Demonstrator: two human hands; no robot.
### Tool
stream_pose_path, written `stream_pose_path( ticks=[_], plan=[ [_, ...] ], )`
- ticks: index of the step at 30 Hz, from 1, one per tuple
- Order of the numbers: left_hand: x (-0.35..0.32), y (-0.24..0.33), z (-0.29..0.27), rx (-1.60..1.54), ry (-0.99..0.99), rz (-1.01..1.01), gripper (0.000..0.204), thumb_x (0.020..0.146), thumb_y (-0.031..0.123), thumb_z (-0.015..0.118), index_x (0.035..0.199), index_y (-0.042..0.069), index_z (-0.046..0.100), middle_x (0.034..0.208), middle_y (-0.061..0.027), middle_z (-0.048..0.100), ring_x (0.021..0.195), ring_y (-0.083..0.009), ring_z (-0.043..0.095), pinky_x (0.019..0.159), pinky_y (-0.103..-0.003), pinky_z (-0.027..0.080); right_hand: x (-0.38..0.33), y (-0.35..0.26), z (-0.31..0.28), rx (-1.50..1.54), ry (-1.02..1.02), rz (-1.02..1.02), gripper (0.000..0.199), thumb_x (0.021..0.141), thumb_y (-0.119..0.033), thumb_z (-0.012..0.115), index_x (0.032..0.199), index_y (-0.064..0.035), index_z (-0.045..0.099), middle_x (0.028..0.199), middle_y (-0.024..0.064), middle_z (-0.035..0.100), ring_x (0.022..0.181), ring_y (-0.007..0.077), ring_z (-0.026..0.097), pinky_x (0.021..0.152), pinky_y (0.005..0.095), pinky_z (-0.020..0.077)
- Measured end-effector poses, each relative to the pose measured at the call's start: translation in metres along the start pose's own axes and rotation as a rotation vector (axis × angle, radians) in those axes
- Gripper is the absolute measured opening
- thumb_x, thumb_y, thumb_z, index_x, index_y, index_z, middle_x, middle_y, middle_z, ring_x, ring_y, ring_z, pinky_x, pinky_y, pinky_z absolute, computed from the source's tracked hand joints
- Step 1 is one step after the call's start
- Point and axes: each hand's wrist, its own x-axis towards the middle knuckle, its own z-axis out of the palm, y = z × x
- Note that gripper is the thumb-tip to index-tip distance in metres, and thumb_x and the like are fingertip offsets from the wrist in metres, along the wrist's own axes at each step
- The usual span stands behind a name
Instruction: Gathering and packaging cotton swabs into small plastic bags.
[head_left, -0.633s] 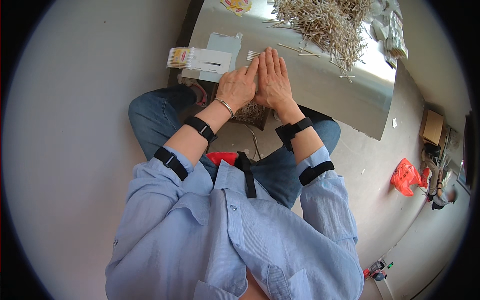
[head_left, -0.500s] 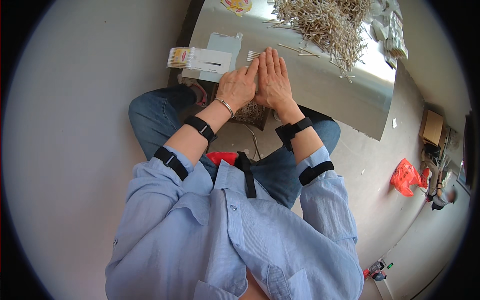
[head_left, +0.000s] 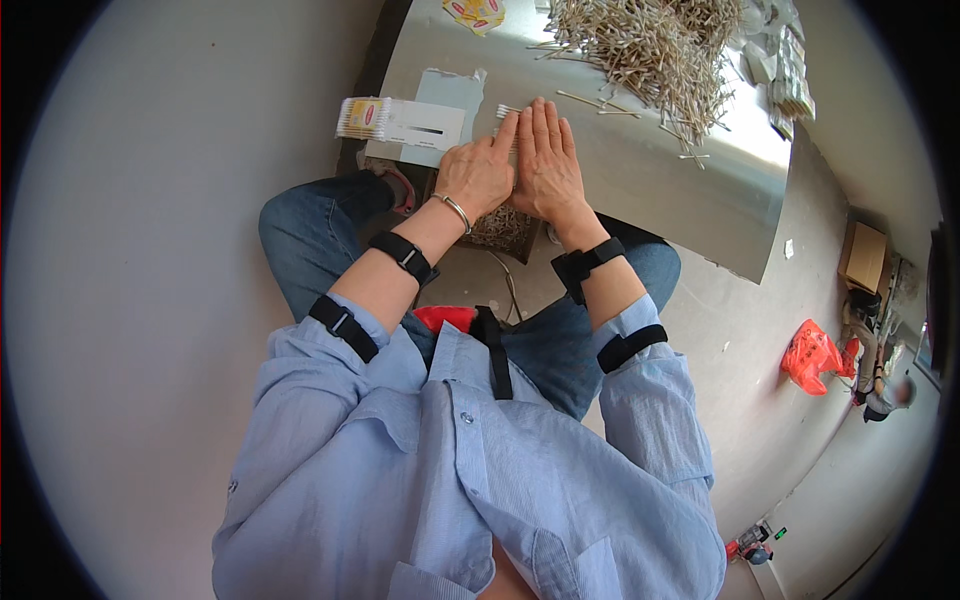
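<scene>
A small row of cotton swabs (head_left: 504, 111) lies on the metal table, its white tips showing between my hands at the table's near edge. My left hand (head_left: 475, 176) is bent round the near left side of the row, index finger forward against the swabs. Beside it my right hand (head_left: 547, 165) lies flat, fingers straight and side by side, covering part of the row. The thumbs and the rest of the swabs are hidden. Left of my hands, a white card (head_left: 425, 122) carries a packed bundle of swabs with a yellow label (head_left: 365, 117) at its left end.
A big heap of loose cotton swabs (head_left: 650, 40) covers the table's far middle, with a few strays nearer. Plastic packs (head_left: 788, 75) sit at the far right, yellow labels (head_left: 474, 12) at the far left. A box of swabs (head_left: 500, 232) is below the table edge.
Both hands stay together over the swabs, almost unmoved. The whole picture has shifted very slightly.
</scene>
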Motion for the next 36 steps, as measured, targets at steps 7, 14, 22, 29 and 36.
stream_pose_path(
  ticks=[7, 14, 22, 29, 36],
  plan=[
    [0.002, 0.002, -0.004, 0.001, -0.055, -0.023, 0.067, 0.079, 0.014, 0.053, 0.143, 0.013, 0.034, 0.093, -0.0173, 0.066, 0.081, -0.0364, 0.066, 0.072, -0.045, 0.054, 0.000, 0.001, 0.002, 0.029, 0.017, -0.002, 0.099, 0.066, -0.032, 0.068, 0.145, 0.0056, 0.022, 0.152, 0.0242, 0.020, 0.145, 0.0343, 0.013, 0.118, 0.0439, 0.0094],
    [0.001, 0.000, -0.003, -0.035, -0.012, -0.005, 0.056, 0.079, 0.015, 0.052, 0.134, 0.013, 0.041, 0.093, -0.0175, 0.067, 0.082, -0.0375, 0.066, 0.073, -0.047, 0.054, 0.001, 0.001, 0.003, -0.024, 0.011, -0.005, 0.099, 0.067, -0.033, 0.069, 0.145, 0.0062, 0.022, 0.152, 0.0244, 0.019, 0.145, 0.0344, 0.013, 0.118, 0.0440, 0.0097],
    [0.018, -0.009, 0.005, -0.049, 0.465, 0.022, 0.026, 0.090, 0.027, 0.057, 0.114, 0.016, 0.061, 0.106, -0.0068, 0.053, 0.096, -0.0274, 0.051, 0.082, -0.041, 0.041, 0.000, -0.004, -0.007, 0.055, -0.023, 0.018, 0.115, 0.062, -0.050, 0.079, 0.145, 0.0049, 0.021, 0.153, 0.0220, 0.020, 0.145, 0.0341, 0.013, 0.118, 0.0436, 0.0104],
    [0.039, -0.007, 0.029, -0.004, 0.477, -0.021, 0.019, 0.088, 0.031, 0.059, 0.101, 0.016, 0.060, 0.106, -0.0035, 0.051, 0.104, -0.0255, 0.045, 0.089, -0.042, 0.035, -0.003, -0.005, -0.003, 0.096, -0.002, 0.034, 0.114, 0.062, -0.049, 0.079, 0.145, 0.0051, 0.022, 0.153, 0.0226, 0.020, 0.144, 0.0352, 0.014, 0.118, 0.0439, 0.0107],
    [0.039, -0.007, 0.030, 0.097, 0.438, -0.055, 0.015, 0.088, 0.030, 0.060, 0.096, 0.017, 0.058, 0.110, -0.0036, 0.051, 0.106, -0.0271, 0.046, 0.088, -0.043, 0.035, -0.010, 0.001, 0.000, 0.227, 0.071, -0.005, 0.096, 0.069, -0.036, 0.073, 0.142, 0.0063, 0.026, 0.150, 0.0246, 0.024, 0.143, 0.0379, 0.016, 0.117, 0.0451, 0.0120]
  ],
)
